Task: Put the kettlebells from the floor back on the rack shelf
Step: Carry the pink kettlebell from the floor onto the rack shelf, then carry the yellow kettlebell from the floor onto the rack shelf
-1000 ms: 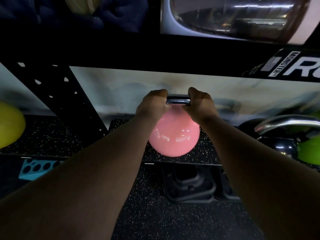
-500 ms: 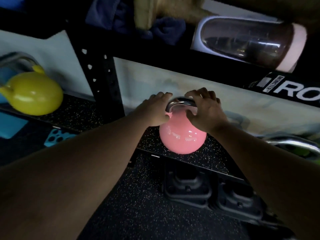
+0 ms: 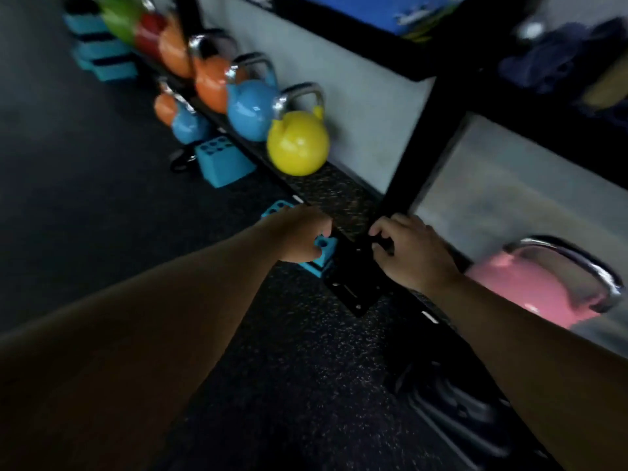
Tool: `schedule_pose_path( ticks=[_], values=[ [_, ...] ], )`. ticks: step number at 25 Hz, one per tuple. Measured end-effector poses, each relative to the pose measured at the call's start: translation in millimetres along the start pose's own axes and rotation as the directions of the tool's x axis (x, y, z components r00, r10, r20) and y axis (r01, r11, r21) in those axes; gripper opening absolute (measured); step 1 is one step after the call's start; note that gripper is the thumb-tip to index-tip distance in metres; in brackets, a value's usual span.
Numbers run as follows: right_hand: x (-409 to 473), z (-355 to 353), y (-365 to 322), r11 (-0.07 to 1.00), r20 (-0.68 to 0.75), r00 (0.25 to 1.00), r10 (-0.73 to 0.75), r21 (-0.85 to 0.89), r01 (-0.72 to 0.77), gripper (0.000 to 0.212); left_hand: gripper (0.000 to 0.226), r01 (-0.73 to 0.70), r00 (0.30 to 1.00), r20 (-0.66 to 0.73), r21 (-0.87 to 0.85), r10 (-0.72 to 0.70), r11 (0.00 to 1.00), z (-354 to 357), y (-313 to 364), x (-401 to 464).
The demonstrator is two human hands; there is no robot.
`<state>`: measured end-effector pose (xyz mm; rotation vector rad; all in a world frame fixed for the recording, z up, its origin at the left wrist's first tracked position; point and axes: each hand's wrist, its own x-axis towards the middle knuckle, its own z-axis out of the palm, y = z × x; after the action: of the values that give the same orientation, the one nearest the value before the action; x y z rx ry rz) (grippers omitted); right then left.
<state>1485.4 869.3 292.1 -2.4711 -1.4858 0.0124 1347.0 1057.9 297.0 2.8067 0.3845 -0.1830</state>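
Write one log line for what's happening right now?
pink kettlebell: on rack shelf | left hand: empty | right hand: empty | floor: blue kettlebell

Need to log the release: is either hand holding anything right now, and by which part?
Nothing is held. The left hand and right hand are both empty, off the pink kettlebell, which sits on the rack shelf.

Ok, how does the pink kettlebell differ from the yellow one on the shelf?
The pink kettlebell sits right of the black rack upright, close to the right hand; the yellow kettlebell sits left of it, farther away. Pink is blurred and partly hidden by the forearm; yellow shows whole. Both stand upright on the speckled shelf with bare metal handles.
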Motion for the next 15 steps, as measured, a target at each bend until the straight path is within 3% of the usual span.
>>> schedule_pose_path(
  ticks=[7, 15],
  values=[
    [28, 120, -273, 0.918, 0.160, 0.911, -0.379, 0.191, 0.349, 0.015, 0.034, 0.354, 0.934, -0.014, -0.111, -0.358, 0.929, 33, -200, -254],
    [-46, 241, -614, 0.767, 0.273, 0.724, -0.634, 0.341, 0.543, 0.016, 0.030, 0.686, 0.721, 0.034, -0.179, -0.692, 0.705, 116, -346, -611]
  ],
)
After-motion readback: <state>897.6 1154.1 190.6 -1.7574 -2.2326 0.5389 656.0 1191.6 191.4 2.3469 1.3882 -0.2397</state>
